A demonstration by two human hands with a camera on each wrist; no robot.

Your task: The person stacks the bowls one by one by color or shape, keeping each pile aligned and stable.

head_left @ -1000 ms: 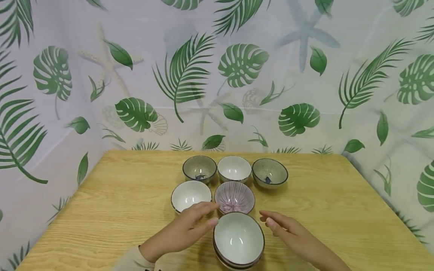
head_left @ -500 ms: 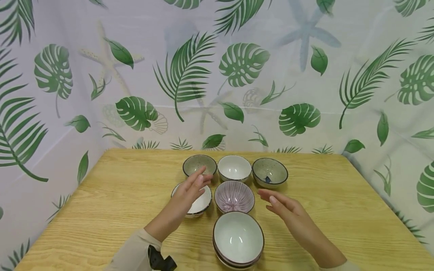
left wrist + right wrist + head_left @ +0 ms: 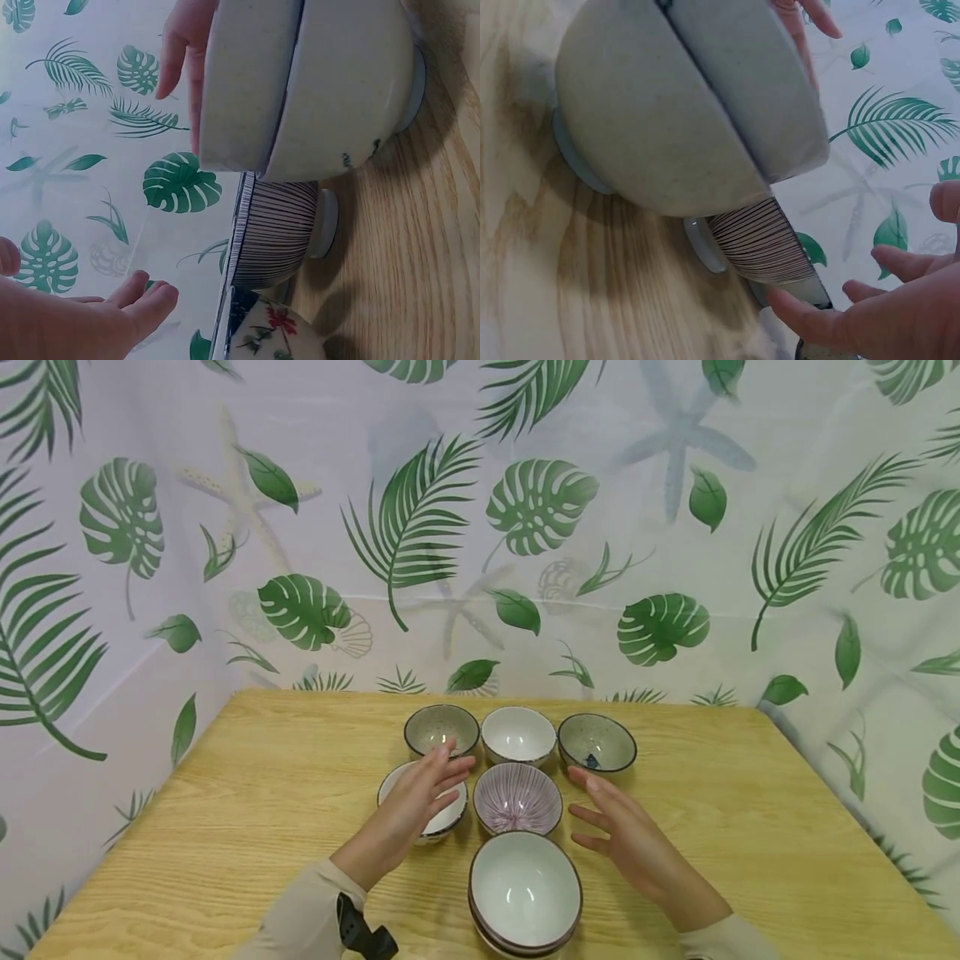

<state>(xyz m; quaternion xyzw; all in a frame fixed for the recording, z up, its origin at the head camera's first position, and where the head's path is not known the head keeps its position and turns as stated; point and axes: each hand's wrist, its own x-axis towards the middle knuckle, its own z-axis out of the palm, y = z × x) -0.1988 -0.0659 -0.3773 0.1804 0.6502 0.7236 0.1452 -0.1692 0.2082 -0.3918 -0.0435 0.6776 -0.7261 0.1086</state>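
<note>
My left hand [image 3: 408, 806] hovers over the white bowl [image 3: 452, 817] on the left, hiding much of it; its fingers are extended and hold nothing. To the right of the purple-striped bowl [image 3: 517, 798] is my right hand [image 3: 630, 843], fingers spread and apart from it. A stack of pale bowls with brown rims [image 3: 525, 889] stands nearest me, just in front of the striped bowl. In the left wrist view, the stack [image 3: 337, 90] shows one bowl nested in another, beside the striped bowl [image 3: 277, 232] and a flower-painted bowl [image 3: 274, 330].
Along the back stand a speckled grey bowl [image 3: 442, 727], a white bowl [image 3: 518, 733] and another grey bowl [image 3: 597, 742] with a blue mark inside. All stand on a wooden table [image 3: 750, 827]. A leaf-patterned cloth [image 3: 450, 527] hangs behind it.
Both hands have moved away from beside the stack. The left went forward and left over the white bowl; the right went forward beside the striped bowl and spread its fingers. The bowls stayed put.
</note>
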